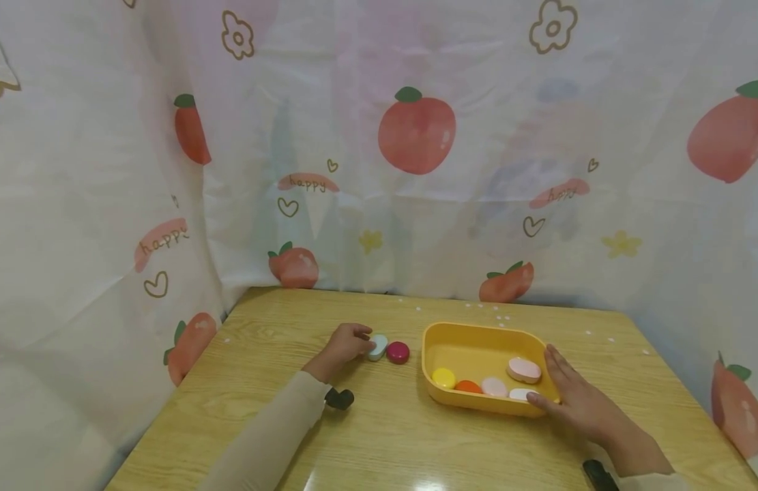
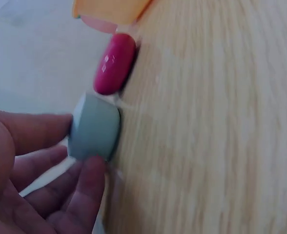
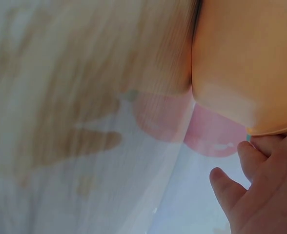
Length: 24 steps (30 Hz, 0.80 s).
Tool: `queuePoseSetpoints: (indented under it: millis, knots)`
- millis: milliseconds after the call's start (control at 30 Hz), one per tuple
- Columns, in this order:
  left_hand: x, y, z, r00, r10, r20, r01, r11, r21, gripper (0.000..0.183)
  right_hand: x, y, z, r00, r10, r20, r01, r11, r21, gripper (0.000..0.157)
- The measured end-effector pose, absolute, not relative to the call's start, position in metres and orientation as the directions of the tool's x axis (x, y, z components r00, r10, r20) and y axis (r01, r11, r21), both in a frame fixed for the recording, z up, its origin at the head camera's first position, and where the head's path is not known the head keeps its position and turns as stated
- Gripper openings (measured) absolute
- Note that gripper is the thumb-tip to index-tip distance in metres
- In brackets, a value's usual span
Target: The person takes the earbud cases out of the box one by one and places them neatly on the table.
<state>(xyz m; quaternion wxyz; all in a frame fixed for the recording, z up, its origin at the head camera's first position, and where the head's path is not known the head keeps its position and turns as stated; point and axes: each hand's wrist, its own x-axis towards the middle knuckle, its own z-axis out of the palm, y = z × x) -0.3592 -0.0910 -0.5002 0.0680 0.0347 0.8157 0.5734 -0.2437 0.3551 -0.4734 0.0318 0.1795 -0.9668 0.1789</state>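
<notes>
My left hand [image 1: 348, 343] pinches a pale blue-green rounded piece [image 2: 95, 127] between thumb and fingers, low at the wooden tabletop. Just beyond it in the left wrist view lies a smooth dark pink rounded piece [image 2: 115, 64], to its right in the head view. My right hand [image 1: 584, 402] rests against the right end of a yellow tray [image 1: 477, 333], fingers extended along its side and thumb at the front rim. Inside the tray lie a yellow piece [image 1: 443, 378], an orange one [image 1: 469, 387], and several pink and white ones.
The wooden table [image 1: 366, 443] has small white specks near its back edge. A white curtain [image 1: 354, 88] printed with fruit and flowers hangs behind and at both sides. Black wrist straps show at both sleeves.
</notes>
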Motion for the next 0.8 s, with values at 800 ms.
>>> queuePoseSetpoints:
  millis: [800]
  knots:
    - [-0.3509,-0.0875,-0.4926,-0.989,0.134,-0.061,0.023,0.552,0.833,0.037,-0.2469,0.3577,-0.4786,-0.939,-0.327,0.112,-0.345,0.876,-0.338,0.094]
